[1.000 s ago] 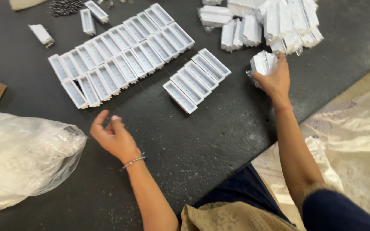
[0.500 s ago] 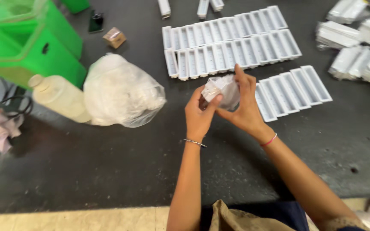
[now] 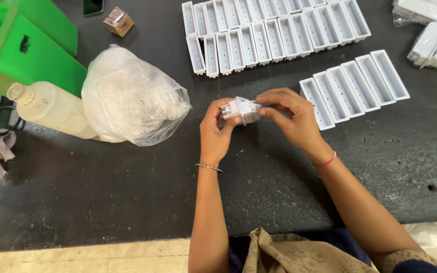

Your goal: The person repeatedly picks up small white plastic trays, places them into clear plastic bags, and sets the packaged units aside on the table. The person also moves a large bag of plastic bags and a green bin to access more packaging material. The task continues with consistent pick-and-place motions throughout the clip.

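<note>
My left hand (image 3: 216,132) and my right hand (image 3: 292,119) meet over the black table (image 3: 102,192), both gripping a small clear plastic packet of white parts (image 3: 241,109). The left fingers hold its left end, the right fingers pinch its right side. Just beyond the hands lie rows of white rectangular plastic trays (image 3: 274,31), side by side, and a shorter row of the same trays (image 3: 354,85) sits to the right of my right hand.
A crumpled clear plastic bag (image 3: 130,98) lies left of my hands, with a pale plastic bottle (image 3: 51,108) and a green crate (image 3: 24,48) beyond it. A small brown box (image 3: 118,21) sits at the back. More bagged white parts (image 3: 431,35) are at the top right.
My right hand brought the packet from the far right pile to the middle, where my left hand joined it. The view swung left and the packet now sits lower, nearer me.
</note>
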The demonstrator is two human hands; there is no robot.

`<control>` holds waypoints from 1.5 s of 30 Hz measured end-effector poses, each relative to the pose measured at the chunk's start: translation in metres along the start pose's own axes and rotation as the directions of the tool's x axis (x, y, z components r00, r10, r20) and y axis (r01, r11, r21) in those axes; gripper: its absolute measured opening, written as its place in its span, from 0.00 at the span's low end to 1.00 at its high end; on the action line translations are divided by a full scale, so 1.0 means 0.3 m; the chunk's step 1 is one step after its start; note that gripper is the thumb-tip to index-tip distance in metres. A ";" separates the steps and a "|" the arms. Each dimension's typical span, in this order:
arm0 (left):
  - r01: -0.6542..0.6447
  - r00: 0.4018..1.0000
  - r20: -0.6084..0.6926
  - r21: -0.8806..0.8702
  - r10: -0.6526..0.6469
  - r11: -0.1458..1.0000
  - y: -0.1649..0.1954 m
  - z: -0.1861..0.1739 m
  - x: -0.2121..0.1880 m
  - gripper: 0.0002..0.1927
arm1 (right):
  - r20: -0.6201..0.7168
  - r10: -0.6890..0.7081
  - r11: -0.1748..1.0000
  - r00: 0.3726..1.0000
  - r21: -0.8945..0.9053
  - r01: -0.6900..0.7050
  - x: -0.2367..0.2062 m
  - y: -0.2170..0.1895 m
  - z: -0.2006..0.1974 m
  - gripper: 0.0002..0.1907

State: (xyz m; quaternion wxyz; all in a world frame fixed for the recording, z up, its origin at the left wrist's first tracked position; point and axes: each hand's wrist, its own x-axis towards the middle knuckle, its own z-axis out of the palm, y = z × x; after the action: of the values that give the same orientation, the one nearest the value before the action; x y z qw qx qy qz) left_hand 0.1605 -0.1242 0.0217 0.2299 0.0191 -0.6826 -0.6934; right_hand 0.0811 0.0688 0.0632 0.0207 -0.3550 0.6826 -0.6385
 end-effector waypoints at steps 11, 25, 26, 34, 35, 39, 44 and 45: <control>-0.167 0.986 0.010 0.121 0.167 0.979 0.058 0.048 -0.013 0.21 | -0.004 -0.067 0.969 0.998 -0.238 0.064 0.006 -0.041 -0.026 0.06; -0.303 0.931 -0.053 0.437 0.361 0.847 0.139 0.129 -0.043 0.14 | 0.010 0.027 0.995 1.000 -0.096 -0.026 -0.010 -0.036 0.006 0.01; -0.310 0.926 -0.058 0.450 0.374 0.837 0.145 0.133 -0.045 0.14 | 0.018 0.024 0.995 1.000 -0.096 -0.022 -0.009 -0.041 0.004 0.01; -0.268 0.915 -0.091 0.589 0.392 0.763 0.158 0.168 -0.055 0.15 | 0.025 -0.163 0.925 0.986 -0.345 0.162 -0.010 -0.081 -0.001 0.07; -0.275 0.912 -0.088 0.593 0.400 0.757 0.157 0.170 -0.055 0.15 | 0.022 -0.175 0.926 0.984 -0.335 0.172 -0.010 -0.080 -0.002 0.07; -0.247 0.922 -0.104 0.581 0.372 0.775 0.153 0.172 -0.051 0.15 | 0.011 -0.147 0.945 0.989 -0.293 0.144 -0.008 -0.066 -0.006 0.05; -0.242 0.925 -0.105 0.576 0.364 0.781 0.151 0.170 -0.050 0.14 | -0.006 -0.060 0.983 0.998 -0.172 0.058 -0.016 -0.039 -0.009 0.03; -0.243 0.924 -0.108 0.573 0.367 0.782 0.152 0.171 -0.050 0.14 | -0.003 -0.044 0.987 0.999 -0.158 0.043 -0.016 -0.033 -0.010 0.03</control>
State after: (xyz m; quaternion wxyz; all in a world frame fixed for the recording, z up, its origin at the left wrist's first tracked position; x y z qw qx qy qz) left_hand 0.1697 -0.0693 0.0643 0.3962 0.0474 -0.8176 -0.4150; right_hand 0.0878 0.0746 0.0703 -0.0238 -0.3682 0.7230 -0.5841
